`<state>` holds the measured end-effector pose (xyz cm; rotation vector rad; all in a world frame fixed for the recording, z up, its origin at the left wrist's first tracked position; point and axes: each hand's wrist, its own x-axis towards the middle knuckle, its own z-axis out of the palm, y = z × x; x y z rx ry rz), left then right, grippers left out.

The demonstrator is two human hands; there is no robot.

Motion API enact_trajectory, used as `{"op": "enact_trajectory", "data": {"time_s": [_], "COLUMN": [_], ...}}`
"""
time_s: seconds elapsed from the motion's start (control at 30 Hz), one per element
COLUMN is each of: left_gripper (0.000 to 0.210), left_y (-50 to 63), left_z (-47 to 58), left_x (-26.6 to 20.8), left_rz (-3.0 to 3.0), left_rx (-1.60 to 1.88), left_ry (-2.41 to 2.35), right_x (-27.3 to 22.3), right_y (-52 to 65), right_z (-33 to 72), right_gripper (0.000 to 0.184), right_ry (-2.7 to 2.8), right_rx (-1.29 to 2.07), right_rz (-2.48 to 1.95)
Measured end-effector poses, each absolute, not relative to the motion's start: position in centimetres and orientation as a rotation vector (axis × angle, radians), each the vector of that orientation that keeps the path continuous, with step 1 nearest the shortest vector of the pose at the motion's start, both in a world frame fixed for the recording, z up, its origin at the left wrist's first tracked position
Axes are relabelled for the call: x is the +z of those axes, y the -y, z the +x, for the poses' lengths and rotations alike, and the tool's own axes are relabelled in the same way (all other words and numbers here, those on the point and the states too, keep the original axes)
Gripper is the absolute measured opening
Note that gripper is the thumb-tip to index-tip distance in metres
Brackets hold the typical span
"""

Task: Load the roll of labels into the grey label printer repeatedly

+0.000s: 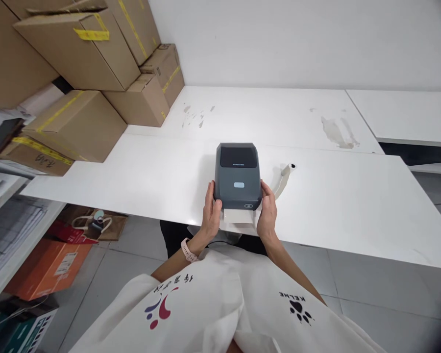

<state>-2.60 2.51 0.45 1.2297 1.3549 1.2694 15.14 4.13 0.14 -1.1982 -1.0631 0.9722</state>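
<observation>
A dark grey label printer (237,175) sits at the front of the white table, with a glossy dark window on top and a pale button in its middle. My left hand (210,212) grips its lower left side, the thumb at the front corner. On the opposite side my right hand (267,211) holds the lower right edge, fingers along the casing. White label paper (238,216) sticks out of the front, between my hands. Just right of the printer, a narrow curled white paper strip (283,180) ends in a small roll (288,168). My fingers are partly hidden behind the casing.
Cardboard boxes (81,117) taped in yellow are stacked at the table's (334,196) left end. A white wall (297,39) runs behind. Lower left, an orange box (47,269) and a bag (112,225) stand on the floor beside a shelf (40,220).
</observation>
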Motion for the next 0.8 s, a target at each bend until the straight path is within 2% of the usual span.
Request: {"op": "enact_trajectory", "data": {"time_s": [0.23, 0.4, 0.53, 0.6, 0.67, 0.73, 0.8], "left_gripper": [0.071, 0.065, 0.055, 0.052, 0.059, 0.069, 0.069], "left_y": [-2.5, -6.1, -11.4, -13.1, -13.7, -13.7, -13.5], "left_z": [-3.6, -4.5, -5.3, -5.4, -5.4, -5.2, -5.1], "left_x": [0.6, 3.8, 5.8, 5.8, 5.5, 5.1, 4.9], "left_rz": [1.298, 1.437, 1.516, 1.535, 1.568, 1.59, 1.588], "left_rx": [1.258, 1.436, 1.476, 1.335, 1.098, 0.848, 0.67], "left_ry": [-1.323, -1.21, -1.27, -1.448, -1.642, -1.772, -1.81], "right_x": [-0.7, 2.5, 5.7, 7.1, 8.3, 9.5, 10.3], "right_y": [-4.5, -7.3, -13.9, -17.2, -19.7, -20.7, -20.6], "right_z": [15.1, 16.2, 16.7, 16.9, 17.0, 17.0, 16.8], "right_gripper": [0.059, 0.059, 0.073, 0.081, 0.083, 0.085, 0.081], "right_ry": [1.063, 1.221, 1.476, 1.573, 1.671, 1.753, 1.794], "right_rx": [0.914, 0.761, 0.539, 0.439, 0.364, 0.275, 0.161], "right_rz": [-1.17, -1.11, -1.066, -1.094, -1.135, -1.179, -1.211]}}
